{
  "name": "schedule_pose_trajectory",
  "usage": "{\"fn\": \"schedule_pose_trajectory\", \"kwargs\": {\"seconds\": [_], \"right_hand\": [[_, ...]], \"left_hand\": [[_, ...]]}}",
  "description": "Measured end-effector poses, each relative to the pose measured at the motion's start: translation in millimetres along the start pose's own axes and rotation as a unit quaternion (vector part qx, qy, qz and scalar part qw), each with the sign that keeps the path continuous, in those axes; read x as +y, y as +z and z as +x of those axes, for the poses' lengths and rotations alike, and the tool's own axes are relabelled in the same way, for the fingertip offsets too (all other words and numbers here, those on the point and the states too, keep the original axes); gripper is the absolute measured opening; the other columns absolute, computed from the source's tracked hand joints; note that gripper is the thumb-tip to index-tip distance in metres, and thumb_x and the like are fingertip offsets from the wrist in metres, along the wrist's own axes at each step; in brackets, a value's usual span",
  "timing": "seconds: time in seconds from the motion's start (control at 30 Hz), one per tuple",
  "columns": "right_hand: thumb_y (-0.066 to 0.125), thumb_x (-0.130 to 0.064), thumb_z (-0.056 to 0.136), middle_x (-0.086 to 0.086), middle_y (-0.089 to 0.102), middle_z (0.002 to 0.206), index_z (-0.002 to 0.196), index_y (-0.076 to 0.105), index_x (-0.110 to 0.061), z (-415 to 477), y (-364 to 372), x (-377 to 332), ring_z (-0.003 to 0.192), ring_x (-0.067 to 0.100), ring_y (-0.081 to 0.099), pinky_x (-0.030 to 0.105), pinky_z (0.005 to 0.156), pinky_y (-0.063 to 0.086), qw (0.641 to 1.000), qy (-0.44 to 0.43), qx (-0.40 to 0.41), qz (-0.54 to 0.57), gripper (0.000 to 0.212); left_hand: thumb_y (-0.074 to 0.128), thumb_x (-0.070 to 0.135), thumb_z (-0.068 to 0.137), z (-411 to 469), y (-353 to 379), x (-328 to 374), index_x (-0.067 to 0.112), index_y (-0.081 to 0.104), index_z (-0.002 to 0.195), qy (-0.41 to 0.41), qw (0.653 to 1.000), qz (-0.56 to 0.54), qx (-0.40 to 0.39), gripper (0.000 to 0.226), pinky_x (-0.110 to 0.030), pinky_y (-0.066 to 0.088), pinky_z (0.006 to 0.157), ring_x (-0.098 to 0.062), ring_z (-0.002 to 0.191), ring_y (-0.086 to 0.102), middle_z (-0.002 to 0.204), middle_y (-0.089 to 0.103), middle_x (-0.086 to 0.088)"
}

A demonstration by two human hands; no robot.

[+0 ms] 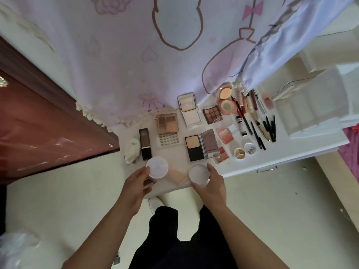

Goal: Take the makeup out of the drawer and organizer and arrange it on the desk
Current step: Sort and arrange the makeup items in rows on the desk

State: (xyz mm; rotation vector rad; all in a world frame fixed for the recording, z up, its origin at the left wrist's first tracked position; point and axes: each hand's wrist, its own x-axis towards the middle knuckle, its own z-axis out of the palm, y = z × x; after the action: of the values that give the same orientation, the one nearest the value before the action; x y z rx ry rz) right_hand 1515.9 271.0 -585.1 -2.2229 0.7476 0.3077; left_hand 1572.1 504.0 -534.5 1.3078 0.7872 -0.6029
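Left hand (136, 183) grips white jar (157, 167), right hand (210, 181) white pot (199, 174).
Both at near edge of desk (272, 158); palettes (208, 143) crowd just beyond.

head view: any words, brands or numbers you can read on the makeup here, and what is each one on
"bibi", turned sideways and not certain, on the small round white lid.
Label on the small bottle: too small to read.
Left jar, held in the left hand, and right jar, held in the right hand: no print legible.
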Motion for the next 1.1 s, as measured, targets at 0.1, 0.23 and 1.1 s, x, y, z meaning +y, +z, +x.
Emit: {"fn": "schedule_pose_trajectory", "kwargs": {"seconds": [0.1,0.23,1.1], "right_hand": [[0.076,-0.051,0.076,-0.004,0.054,0.137,0.147,0.036,-0.026,8.1,4.1,-4.3,0.123,0.021,0.046,0.036,0.101,0.040,0.999,-0.028,0.009,-0.033,0.085],[0.082,-0.037,0.073,-0.001,0.053,0.134,0.139,0.046,-0.021,19.7,7.3,-7.8,0.124,0.020,0.049,0.037,0.101,0.046,0.996,-0.085,0.024,0.013,0.078],[0.063,-0.009,0.085,-0.007,0.062,0.088,0.108,0.058,-0.025,48.6,-50.5,-16.0,0.080,0.009,0.061,0.029,0.074,0.050,0.988,-0.130,-0.052,0.069,0.028]], "left_hand": [[0.058,0.029,0.097,1.8,5.6,-13.4,0.016,0.061,0.122,0.004,0.999,0.020,0.025,0.028,-0.030,0.039,0.067,-0.017,0.085,0.060,0.101,0.066,-0.003],[0.057,0.022,0.099,1.6,22.9,-25.4,0.011,0.057,0.126,0.011,0.999,0.012,0.037,0.029,-0.029,0.041,0.064,-0.016,0.076,0.059,0.098,0.065,-0.005],[0.053,0.026,0.098,28.6,108.1,-11.5,0.016,0.062,0.127,0.105,0.938,0.317,0.098,0.033,-0.039,0.046,0.102,-0.020,0.114,0.058,0.129,0.063,-0.003]]}}
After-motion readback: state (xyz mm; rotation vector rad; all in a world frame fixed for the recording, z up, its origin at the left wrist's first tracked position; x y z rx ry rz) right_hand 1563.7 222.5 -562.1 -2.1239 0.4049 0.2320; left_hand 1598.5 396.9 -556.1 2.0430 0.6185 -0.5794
